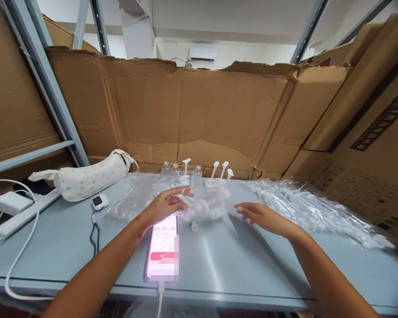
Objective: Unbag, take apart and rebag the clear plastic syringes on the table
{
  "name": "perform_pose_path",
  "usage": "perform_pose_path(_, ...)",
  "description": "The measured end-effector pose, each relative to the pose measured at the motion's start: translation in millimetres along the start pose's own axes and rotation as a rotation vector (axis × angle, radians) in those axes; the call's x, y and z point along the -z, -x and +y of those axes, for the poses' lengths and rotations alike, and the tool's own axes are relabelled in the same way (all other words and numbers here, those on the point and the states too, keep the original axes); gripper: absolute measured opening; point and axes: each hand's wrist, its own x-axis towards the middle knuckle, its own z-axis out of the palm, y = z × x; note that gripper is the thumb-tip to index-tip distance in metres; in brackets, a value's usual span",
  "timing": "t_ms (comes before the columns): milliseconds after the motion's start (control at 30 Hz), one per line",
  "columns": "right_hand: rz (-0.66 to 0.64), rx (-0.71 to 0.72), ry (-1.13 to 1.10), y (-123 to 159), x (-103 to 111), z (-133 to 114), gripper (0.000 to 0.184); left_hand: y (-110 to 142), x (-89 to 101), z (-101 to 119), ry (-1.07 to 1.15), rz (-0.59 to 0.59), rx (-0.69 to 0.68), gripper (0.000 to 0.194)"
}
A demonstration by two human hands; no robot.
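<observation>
My left hand [170, 204] is closed on the edge of a clear plastic bag [207, 207] that holds white pump tops, some of them blurred. To the right of the bag, my right hand [263, 215] is open, fingers stretched toward it and holding nothing. Behind the bag stand several clear ribbed bottles [166, 171] and a white pump top [185, 176] with its nozzle upright. More white pump nozzles [224, 168] rise just to the right. Below my left hand lies a phone [161, 247] with a running timer, its top edge partly covered.
Plastic-wrapped white parts [305, 207] lie at the right. Flat clear plastic [129, 198] is left of the bottles. A floral pouch [91, 176], a small white device [100, 202] and a power strip [26, 216] sit at the left. Cardboard [199, 106] walls the back.
</observation>
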Motion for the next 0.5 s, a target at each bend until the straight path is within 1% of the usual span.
perform_pose_path(33,-0.048,0.029,-0.134,-1,-1,3,0.047,1,-0.5,1,0.033,0.007,-0.014,0.055)
perform_pose_path(100,-0.141,0.050,-0.351,-5,-5,5,0.052,3,-1.1,4,0.091,0.023,-0.052,0.057)
perform_pose_path(200,-0.279,0.097,-0.549,-8,-12,-3,0.050,6,-0.3,9,0.153,0.028,-0.130,0.060)
perform_pose_path(233,-0.309,0.120,-0.604,-9,-14,-7,0.049,6,0.4,10,0.150,0.026,-0.152,0.062)
perform_pose_path(267,-0.313,0.138,-0.660,-10,-16,-12,0.047,7,1.5,12,0.128,0.025,-0.164,0.063)
perform_pose_path(300,-0.288,0.148,-0.710,-11,-18,-16,0.046,7,2.9,13,0.086,0.020,-0.161,0.065)
perform_pose_path(333,-0.235,0.149,-0.748,-12,-19,-19,0.044,6,4.5,13,0.029,0.018,-0.147,0.065)
perform_pose_path(400,-0.067,0.149,-0.781,-15,-18,-25,0.039,4,8.2,13,-0.091,0.025,-0.105,0.063)
perform_pose_path(467,0.081,0.177,-0.780,-18,-13,-30,0.035,2,11.5,11,-0.170,0.044,-0.059,0.054)
perform_pose_path(500,0.130,0.199,-0.777,-19,-10,-33,0.035,1,12.5,10,-0.190,0.041,-0.030,0.049)
